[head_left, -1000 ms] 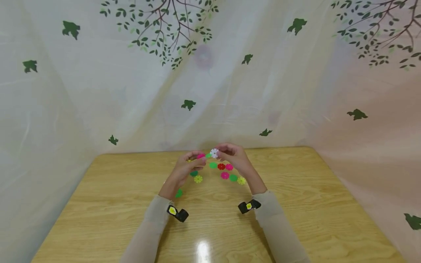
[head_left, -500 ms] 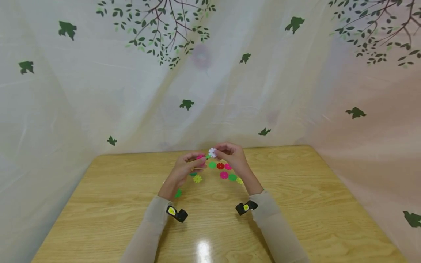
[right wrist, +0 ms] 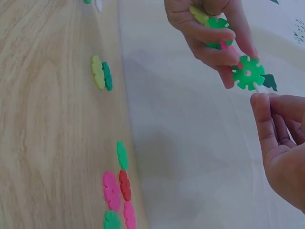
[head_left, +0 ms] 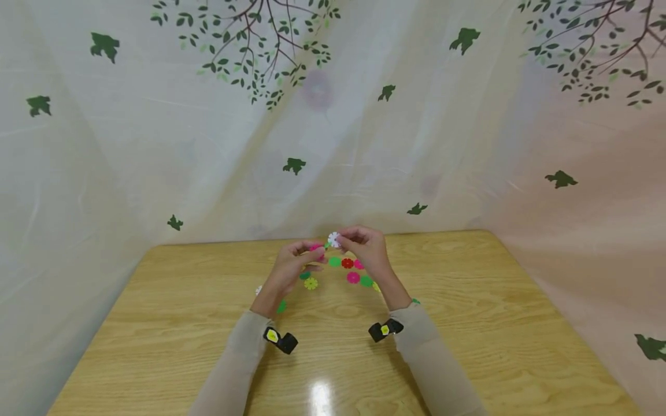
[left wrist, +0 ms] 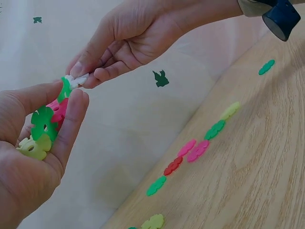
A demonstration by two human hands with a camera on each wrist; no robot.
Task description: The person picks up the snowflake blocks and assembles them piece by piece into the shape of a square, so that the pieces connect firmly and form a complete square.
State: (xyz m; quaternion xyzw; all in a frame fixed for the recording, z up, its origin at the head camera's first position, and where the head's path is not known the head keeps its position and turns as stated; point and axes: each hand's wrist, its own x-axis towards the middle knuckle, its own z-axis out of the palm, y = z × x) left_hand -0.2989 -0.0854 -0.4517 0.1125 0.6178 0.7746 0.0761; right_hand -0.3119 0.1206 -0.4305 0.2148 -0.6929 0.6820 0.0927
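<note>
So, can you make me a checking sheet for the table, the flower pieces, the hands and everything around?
Surface: wooden table, with a shiny light spot.
Job's things: a coloured chain; a white piece at its end green piece; more flower pieces on the table.
Clutter: nothing seen.
Hands: left hand grips the chain; right hand pinches the white piece.
Cables: nothing seen.
Surroundings: pale cloth with leafy branches.

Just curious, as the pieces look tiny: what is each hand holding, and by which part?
The right hand pinches a white disc by its rim. The left hand holds a row of coloured discs, gripping around the pink disc.
</note>
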